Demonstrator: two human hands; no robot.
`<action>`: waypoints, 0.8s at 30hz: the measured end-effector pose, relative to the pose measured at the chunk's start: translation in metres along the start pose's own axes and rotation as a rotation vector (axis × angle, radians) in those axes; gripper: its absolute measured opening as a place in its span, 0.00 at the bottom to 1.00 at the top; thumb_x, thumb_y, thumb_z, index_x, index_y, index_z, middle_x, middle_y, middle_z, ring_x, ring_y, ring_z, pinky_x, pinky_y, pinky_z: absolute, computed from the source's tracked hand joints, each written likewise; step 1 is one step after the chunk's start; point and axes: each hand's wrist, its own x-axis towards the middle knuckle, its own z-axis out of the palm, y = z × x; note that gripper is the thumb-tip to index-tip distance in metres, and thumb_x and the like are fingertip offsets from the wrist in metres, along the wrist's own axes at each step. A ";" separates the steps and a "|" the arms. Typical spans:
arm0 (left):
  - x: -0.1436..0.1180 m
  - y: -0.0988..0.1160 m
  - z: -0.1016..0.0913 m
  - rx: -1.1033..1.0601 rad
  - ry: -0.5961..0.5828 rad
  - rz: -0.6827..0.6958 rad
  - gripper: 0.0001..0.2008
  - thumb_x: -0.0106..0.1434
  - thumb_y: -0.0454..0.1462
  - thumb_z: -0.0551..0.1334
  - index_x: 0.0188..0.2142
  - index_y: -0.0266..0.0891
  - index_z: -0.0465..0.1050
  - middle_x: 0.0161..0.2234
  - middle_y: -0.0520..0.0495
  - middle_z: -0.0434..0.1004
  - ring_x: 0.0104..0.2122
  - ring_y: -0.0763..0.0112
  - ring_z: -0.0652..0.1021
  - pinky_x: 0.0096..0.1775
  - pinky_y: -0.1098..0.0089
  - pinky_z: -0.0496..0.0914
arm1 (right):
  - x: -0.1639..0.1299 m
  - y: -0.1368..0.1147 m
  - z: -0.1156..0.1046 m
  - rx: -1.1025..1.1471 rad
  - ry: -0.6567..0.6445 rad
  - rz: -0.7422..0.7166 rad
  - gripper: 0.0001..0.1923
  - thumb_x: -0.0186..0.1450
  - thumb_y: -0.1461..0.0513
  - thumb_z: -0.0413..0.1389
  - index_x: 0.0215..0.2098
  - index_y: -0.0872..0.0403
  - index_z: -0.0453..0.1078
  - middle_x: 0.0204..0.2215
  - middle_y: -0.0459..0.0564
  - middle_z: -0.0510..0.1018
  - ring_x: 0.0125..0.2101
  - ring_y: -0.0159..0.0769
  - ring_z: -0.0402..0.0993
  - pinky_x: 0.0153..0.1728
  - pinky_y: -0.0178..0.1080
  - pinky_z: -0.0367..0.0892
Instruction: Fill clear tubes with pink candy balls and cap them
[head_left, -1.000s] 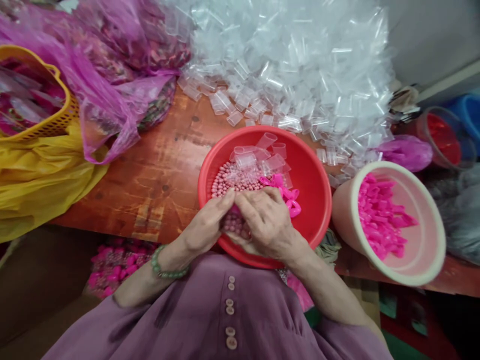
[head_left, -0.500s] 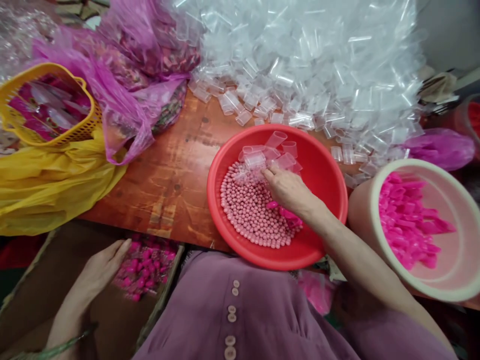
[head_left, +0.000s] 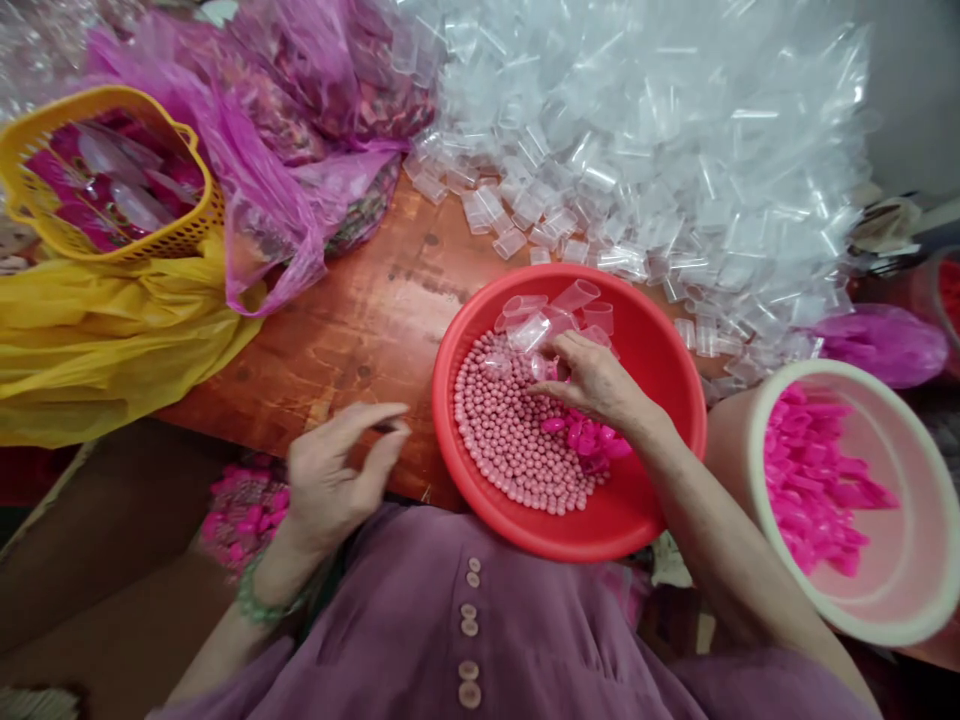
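A red basin holds small pink beads, bright pink plastic pieces and short clear plastic tubes. Inside it, my right hand hovers over the beads, thumb and fingers apart, beside the clear tubes. Whether a fingertip touches a tube I cannot tell. My left hand is in the air left of the basin, near the table's front edge. Its thumb and fingers are spread, with nothing visible between them. Below and behind it, bright pink pieces lie in a brown box.
A large heap of clear tubes covers the back of the wooden table. At right stands a pale bucket of pink pieces. On the left are a yellow basket, a yellow bag and a purple bag.
My left hand has risen from the pink pieces in the box and moved right, towards the basin. My right hand's thumb and fingers have parted over the beads. The view has shifted slightly.
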 end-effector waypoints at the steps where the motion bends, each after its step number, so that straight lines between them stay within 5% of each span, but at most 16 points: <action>1: 0.006 0.006 0.012 -0.074 -0.014 0.098 0.07 0.63 0.34 0.62 0.41 0.38 0.76 0.30 0.51 0.82 0.28 0.74 0.80 0.35 0.74 0.75 | -0.001 -0.003 0.004 0.116 0.010 0.002 0.20 0.59 0.55 0.65 0.44 0.56 0.68 0.32 0.48 0.73 0.29 0.34 0.68 0.31 0.35 0.62; 4: 0.019 0.013 0.047 -0.249 -0.028 0.294 0.08 0.64 0.32 0.61 0.43 0.36 0.74 0.31 0.48 0.82 0.31 0.73 0.81 0.36 0.73 0.75 | -0.004 -0.015 0.024 0.300 0.050 0.056 0.20 0.61 0.51 0.63 0.42 0.56 0.68 0.26 0.44 0.70 0.25 0.32 0.64 0.29 0.34 0.59; 9: 0.027 0.007 0.078 -0.138 0.013 0.502 0.07 0.63 0.29 0.61 0.40 0.36 0.74 0.28 0.46 0.82 0.27 0.72 0.79 0.33 0.72 0.73 | -0.006 -0.034 0.053 0.058 0.061 0.134 0.14 0.65 0.53 0.58 0.37 0.57 0.68 0.31 0.51 0.73 0.30 0.35 0.66 0.31 0.35 0.58; 14: 0.027 0.004 0.075 -0.099 -0.049 0.498 0.08 0.62 0.28 0.60 0.40 0.36 0.74 0.27 0.45 0.81 0.25 0.72 0.77 0.32 0.72 0.71 | -0.015 -0.045 0.055 -0.066 -0.214 0.109 0.16 0.70 0.53 0.52 0.42 0.58 0.71 0.37 0.56 0.77 0.33 0.37 0.72 0.32 0.35 0.59; 20: 0.028 0.005 0.075 -0.064 -0.107 0.491 0.07 0.63 0.28 0.59 0.39 0.36 0.74 0.27 0.46 0.80 0.26 0.71 0.76 0.31 0.71 0.69 | -0.025 -0.048 0.046 0.127 -0.582 0.207 0.14 0.69 0.56 0.51 0.38 0.57 0.75 0.29 0.51 0.79 0.28 0.33 0.70 0.30 0.34 0.57; 24: 0.033 0.014 0.064 0.068 -0.348 0.509 0.07 0.65 0.37 0.62 0.39 0.34 0.74 0.31 0.44 0.80 0.30 0.65 0.77 0.34 0.66 0.70 | -0.019 -0.038 0.045 0.301 -0.743 0.284 0.09 0.61 0.61 0.58 0.27 0.57 0.75 0.19 0.44 0.72 0.22 0.31 0.64 0.26 0.34 0.57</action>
